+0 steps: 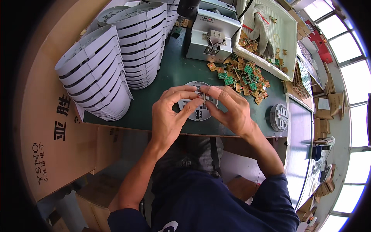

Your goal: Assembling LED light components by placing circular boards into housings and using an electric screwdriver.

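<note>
While the person bent over the green worktop (172, 58), both hands met above a round grey disc (198, 109) that lay near its front edge. I saw the left hand (169, 106) on one side, thumb and fingertips pinched around a small thin piece (204, 99). From the other side the right hand (231, 107) closed its thumb and fingers on the same piece, so both had hold of it, directly over the disc. Its exact shape was mostly hidden by the fingers, and I could not tell whether it touched the disc. Beyond the disc stood a silver machine (220, 21). Off to the disc's left, a stack of pale grey shells (96, 77) leaned near the worktop's edge, with a second stack (141, 46) just behind it. To the right and farther back from the disc spread a loose heap of little green and tan circuit boards (247, 77). Past that heap, as seen from the disc, was a white tray (284, 29) with a grey glove (262, 31) inside. Well to the disc's right sat a short pile of similar grey discs (279, 117).
</note>
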`<action>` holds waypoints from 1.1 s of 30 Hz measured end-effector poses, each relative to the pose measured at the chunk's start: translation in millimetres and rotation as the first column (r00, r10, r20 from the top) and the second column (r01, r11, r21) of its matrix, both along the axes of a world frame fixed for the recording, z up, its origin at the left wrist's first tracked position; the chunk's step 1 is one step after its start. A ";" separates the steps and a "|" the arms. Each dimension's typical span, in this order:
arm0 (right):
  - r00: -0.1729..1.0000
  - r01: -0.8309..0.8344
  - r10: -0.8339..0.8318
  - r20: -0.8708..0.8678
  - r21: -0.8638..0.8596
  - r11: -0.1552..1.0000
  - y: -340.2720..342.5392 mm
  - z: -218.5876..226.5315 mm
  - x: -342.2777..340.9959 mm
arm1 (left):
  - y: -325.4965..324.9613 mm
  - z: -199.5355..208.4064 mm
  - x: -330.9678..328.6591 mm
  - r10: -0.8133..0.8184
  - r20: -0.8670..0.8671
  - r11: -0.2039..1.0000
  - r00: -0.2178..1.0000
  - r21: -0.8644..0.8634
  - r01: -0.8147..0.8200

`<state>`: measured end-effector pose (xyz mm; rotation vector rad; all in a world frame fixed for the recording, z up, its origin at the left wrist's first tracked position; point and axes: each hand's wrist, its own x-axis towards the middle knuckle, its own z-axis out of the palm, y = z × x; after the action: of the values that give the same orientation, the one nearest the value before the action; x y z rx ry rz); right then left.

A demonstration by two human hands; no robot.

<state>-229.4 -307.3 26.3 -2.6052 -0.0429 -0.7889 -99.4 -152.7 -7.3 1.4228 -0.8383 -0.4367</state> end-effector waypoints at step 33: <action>0.989 -0.117 0.119 0.088 0.958 0.261 18.3 -30.0 -16.8 | 13.8 5.8 -0.4 0.039 0.321 0.995 0.946 -0.103 -0.006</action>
<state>-246.2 -289.1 -3.7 -1.3473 0.1955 -0.4759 -99.8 -138.8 -1.6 1.4285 -1.0909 -0.1395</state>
